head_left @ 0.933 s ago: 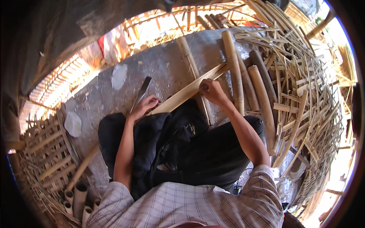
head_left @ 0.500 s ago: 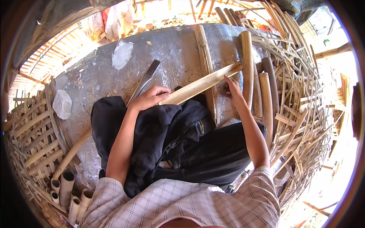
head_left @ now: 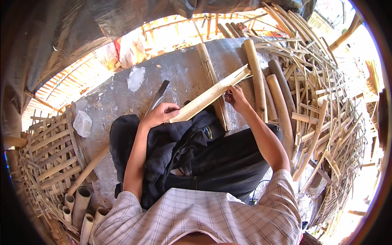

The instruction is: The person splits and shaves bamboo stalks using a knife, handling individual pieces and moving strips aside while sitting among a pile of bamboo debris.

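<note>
A pale split length of bamboo [head_left: 210, 94] lies slantwise over my lap, its far right end raised and split. My left hand [head_left: 158, 116] is closed on its near left end. Farther along, at the lower right edge, my right hand [head_left: 237, 99] has its fingers curled against the bamboo; their undersides are in shadow. Just beyond my left hand lies a flat, dark-tipped blade-like tool [head_left: 158, 97], its lower end hidden. A bunched black cloth garment [head_left: 163, 151] covers my lap under the bamboo.
Bamboo poles [head_left: 256, 77] lie to the right, beside a large heap of thin strips [head_left: 326, 118]. At left are woven bamboo [head_left: 55, 153], a whitish block [head_left: 82, 124] and upright bamboo tubes [head_left: 81, 206]. A grey sheet [head_left: 179, 61] covers the work surface; a dark tarp [head_left: 102, 28] hangs overhead.
The view has shifted, with more tarp showing at the top. My right hand has drawn in along the bamboo, its fingers more curled. My left hand stays at the near end.
</note>
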Available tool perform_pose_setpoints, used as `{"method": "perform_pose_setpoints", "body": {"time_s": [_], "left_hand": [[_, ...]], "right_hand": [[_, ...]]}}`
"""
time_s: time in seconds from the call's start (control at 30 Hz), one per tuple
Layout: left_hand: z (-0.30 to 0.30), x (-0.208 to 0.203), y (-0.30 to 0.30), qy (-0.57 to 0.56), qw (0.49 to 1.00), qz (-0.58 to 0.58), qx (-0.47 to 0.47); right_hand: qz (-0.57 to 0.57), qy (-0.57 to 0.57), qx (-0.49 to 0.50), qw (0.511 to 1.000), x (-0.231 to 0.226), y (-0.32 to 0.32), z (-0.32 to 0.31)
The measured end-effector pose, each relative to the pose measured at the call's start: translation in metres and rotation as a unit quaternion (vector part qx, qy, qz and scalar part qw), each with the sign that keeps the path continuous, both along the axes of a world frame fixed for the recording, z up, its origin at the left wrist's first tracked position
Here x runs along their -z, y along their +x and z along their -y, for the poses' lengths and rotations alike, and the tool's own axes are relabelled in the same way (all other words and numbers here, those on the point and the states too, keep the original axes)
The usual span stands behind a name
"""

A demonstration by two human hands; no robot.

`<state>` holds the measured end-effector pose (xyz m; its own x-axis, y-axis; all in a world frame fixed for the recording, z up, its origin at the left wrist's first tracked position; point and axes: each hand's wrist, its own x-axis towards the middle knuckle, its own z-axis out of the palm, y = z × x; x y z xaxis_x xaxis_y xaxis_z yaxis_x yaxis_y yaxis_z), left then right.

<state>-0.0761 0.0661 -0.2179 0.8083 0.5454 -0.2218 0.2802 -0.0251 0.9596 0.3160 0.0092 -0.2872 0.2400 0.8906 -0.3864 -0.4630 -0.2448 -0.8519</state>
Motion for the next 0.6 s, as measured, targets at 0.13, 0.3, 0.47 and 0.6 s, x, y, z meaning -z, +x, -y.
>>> {"method": "perform_pose_setpoints", "body": {"time_s": [0.13,0.3,0.47,0.6], "left_hand": [[0.015,-0.012,-0.004,0.059,0.998,-0.034,-0.007],[0.035,-0.032,0.016,0.119,0.987,0.086,-0.068],[0.038,-0.029,0.023,0.067,0.934,0.254,-0.242],[0.046,-0.064,0.017,0.075,0.856,0.301,-0.414]], "right_hand": [[0.009,0.155,0.037,0.987,-0.074,-0.016,0.007],[0.084,0.288,0.143,0.943,-0.113,-0.01,0.04],[0.011,0.243,0.178,0.953,-0.112,-0.006,0.052],[-0.053,0.221,0.117,0.967,-0.104,-0.013,0.045]]}}
